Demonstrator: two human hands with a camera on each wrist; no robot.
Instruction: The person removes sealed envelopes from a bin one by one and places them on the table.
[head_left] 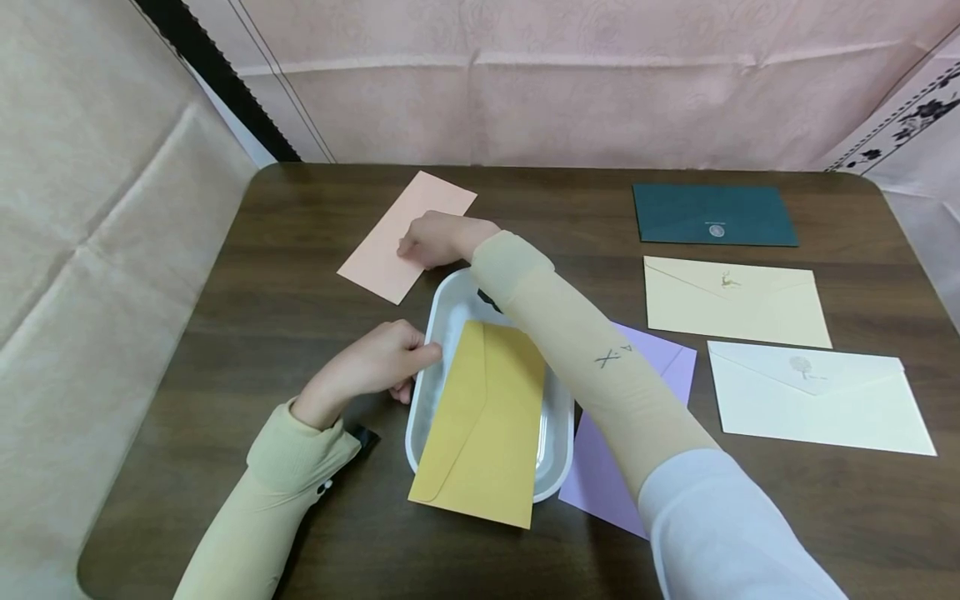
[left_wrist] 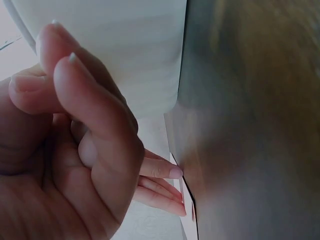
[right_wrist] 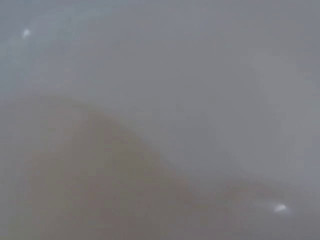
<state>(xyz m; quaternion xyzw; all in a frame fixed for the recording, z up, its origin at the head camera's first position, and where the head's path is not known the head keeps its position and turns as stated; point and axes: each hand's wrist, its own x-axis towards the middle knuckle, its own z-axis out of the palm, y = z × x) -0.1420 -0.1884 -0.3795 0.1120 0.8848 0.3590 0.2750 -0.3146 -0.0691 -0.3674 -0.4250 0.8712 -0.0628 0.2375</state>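
My left hand (head_left: 378, 358) holds the left rim of a white tray (head_left: 442, 312), thumb at the edge and fingers curled beside the outer wall. In the left wrist view, its bent fingers (left_wrist: 100, 110) show in front of the pale tray wall (left_wrist: 135, 55). Across the tray's far end reaches my right hand (head_left: 446, 237), its fingertips on a pink envelope (head_left: 382, 242) lying slanted on the table. The left wrist view shows those fingers (left_wrist: 160, 167) extended onto the envelope. A yellow envelope (head_left: 487, 425) lies in the tray, its near end over the rim. The right wrist view is blurred.
Right of the tray lies a purple envelope (head_left: 600, 475), partly under my right forearm. Farther right, a dark green envelope (head_left: 712, 212), a cream envelope (head_left: 731, 300) and a white envelope (head_left: 817, 396) lie in a column on the brown wooden table (head_left: 300, 233). Pale cloth hangs behind.
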